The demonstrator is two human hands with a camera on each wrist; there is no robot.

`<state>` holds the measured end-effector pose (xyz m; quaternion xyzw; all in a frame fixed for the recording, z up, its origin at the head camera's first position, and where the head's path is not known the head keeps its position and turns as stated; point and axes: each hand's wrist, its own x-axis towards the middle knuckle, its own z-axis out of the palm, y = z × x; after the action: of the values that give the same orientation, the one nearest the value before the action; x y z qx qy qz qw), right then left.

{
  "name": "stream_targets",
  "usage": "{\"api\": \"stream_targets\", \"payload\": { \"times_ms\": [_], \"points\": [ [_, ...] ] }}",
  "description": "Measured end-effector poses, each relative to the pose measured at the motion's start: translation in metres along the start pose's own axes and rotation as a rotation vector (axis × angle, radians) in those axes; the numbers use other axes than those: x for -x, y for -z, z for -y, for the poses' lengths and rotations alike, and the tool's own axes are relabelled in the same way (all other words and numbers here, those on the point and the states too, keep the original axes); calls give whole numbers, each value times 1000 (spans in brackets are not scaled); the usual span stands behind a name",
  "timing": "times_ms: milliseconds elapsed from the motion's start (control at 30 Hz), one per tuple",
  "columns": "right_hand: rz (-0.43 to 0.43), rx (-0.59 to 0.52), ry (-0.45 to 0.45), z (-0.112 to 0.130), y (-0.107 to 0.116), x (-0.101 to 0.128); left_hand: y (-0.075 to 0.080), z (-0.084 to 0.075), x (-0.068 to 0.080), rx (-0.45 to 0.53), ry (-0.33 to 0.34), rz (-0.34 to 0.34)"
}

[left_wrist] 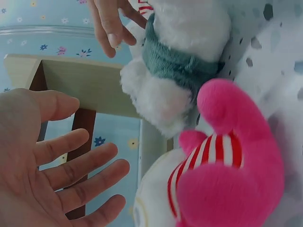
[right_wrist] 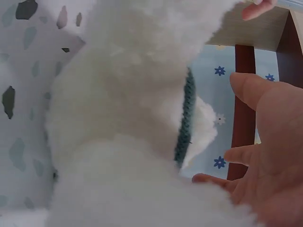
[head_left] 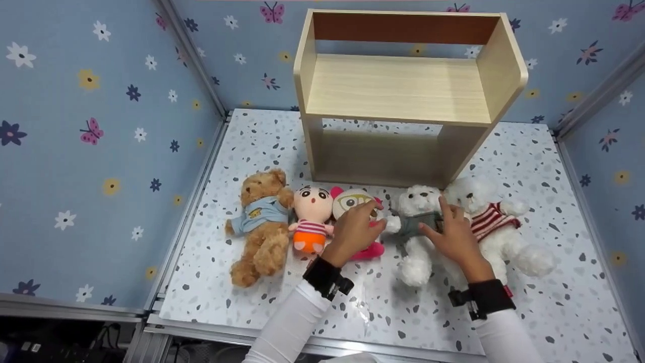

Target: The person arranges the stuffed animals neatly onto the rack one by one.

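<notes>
My left hand (head_left: 355, 232) is over a pink doll (head_left: 370, 251) with glasses, partly covering it. In the left wrist view the fingers of that hand (left_wrist: 71, 170) are spread and hold nothing, with the doll's pink body (left_wrist: 222, 189) beside them. My right hand (head_left: 458, 242), fingers apart, is over the side of a white plush dog (head_left: 418, 259) in a green top. The right wrist view shows this hand (right_wrist: 274, 151) gripping nothing, next to white fur (right_wrist: 118, 104) and a green knitted edge (right_wrist: 186, 118). Whether either hand touches a toy, I cannot tell.
A brown teddy bear (head_left: 269, 247) in a blue shirt and a doll in orange shorts (head_left: 310, 242) lie at left. A white bear (head_left: 496, 247) in a red-striped top lies at right. Behind the row stands a two-level wooden shelf (head_left: 398, 88) on the speckled table (head_left: 201, 297).
</notes>
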<state>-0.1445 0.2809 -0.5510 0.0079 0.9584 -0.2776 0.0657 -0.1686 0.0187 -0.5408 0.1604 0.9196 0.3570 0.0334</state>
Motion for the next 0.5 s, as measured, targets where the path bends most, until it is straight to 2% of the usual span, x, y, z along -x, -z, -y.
{"api": "stream_targets", "payload": {
  "times_ms": [267,500],
  "points": [
    [-11,45,-49,-5,-21,1,-29,-6,0,80,41,-18],
    [-53,85,-35,-9,-39,-2,-47,-10,-1,123,92,-12]
  ]
}}
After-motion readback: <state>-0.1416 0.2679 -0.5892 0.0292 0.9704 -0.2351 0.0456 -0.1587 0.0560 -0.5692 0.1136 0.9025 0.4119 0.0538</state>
